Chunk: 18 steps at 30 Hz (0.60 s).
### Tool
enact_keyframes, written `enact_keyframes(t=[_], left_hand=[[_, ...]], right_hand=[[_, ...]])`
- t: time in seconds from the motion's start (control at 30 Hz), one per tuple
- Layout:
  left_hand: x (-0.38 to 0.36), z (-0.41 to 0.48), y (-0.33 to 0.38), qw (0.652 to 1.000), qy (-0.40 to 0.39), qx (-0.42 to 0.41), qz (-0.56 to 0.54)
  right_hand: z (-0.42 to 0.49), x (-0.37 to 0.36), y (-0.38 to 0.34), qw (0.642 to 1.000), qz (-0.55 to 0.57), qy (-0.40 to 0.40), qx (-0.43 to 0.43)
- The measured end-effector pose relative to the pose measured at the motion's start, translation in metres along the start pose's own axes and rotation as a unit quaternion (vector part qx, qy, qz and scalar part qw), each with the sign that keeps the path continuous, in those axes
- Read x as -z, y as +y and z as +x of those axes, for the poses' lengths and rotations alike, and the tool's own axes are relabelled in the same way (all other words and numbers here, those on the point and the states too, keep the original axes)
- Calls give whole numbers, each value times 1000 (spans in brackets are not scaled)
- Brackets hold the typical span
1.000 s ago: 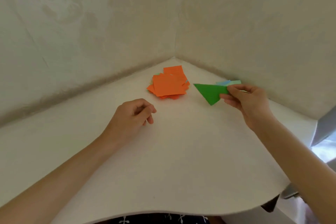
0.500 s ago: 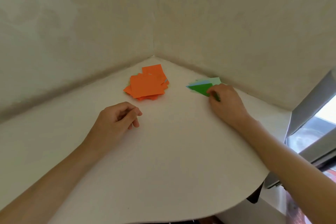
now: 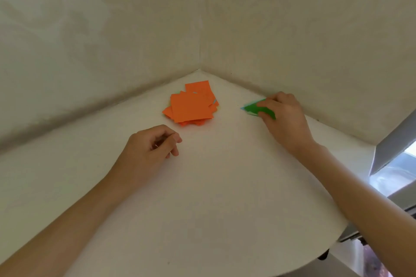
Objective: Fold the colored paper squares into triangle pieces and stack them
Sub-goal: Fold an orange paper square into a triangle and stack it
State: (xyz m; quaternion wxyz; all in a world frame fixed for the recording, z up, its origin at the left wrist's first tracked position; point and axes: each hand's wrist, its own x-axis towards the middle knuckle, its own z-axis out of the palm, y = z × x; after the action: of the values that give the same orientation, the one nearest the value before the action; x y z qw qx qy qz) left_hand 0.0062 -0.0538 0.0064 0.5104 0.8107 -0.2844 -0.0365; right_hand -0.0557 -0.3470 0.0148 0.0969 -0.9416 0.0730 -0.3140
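Observation:
A loose pile of orange paper squares (image 3: pixel 191 105) lies near the table's far corner. To its right, by the wall, a folded green triangle (image 3: pixel 253 109) lies on top of a small stack of light blue and pale green folded pieces (image 3: pixel 244 108), of which only the edges show. My right hand (image 3: pixel 281 117) is down on this stack, its fingers and thumb curled round the green triangle and hiding most of it. My left hand (image 3: pixel 150 148) rests on the table in front of the orange pile, its fingers loosely curled and holding nothing.
The white table (image 3: pixel 213 198) fits into a corner between two pale walls and has a rounded front edge. A grey sloped surface (image 3: pixel 396 146) and a bright window area lie at the far right.
My right hand has carried the green triangle from the air down onto the stack by the wall. The left hand has stayed where it was. The view has shifted slightly.

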Motion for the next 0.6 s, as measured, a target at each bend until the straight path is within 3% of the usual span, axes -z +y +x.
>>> enact_keyframes(t=[0.07,0.17,0.27,0.5,0.6], left_hand=[[10,1,-2,995,6,-39,88],[28,0,-18,974,-13,-89,207],[37,-4,-31,977,-33,-86,190],[34,3,-35,985,-25,-68,157],[31,1,-34,988,7,-75,135]], right_hand=[[5,-2,-34,996,58,-5,65],[15,-30,-80,978,101,-133,123],[27,-58,-97,970,76,-207,104],[22,-59,-87,957,-18,-194,213],[22,-37,-101,978,46,-39,199]])
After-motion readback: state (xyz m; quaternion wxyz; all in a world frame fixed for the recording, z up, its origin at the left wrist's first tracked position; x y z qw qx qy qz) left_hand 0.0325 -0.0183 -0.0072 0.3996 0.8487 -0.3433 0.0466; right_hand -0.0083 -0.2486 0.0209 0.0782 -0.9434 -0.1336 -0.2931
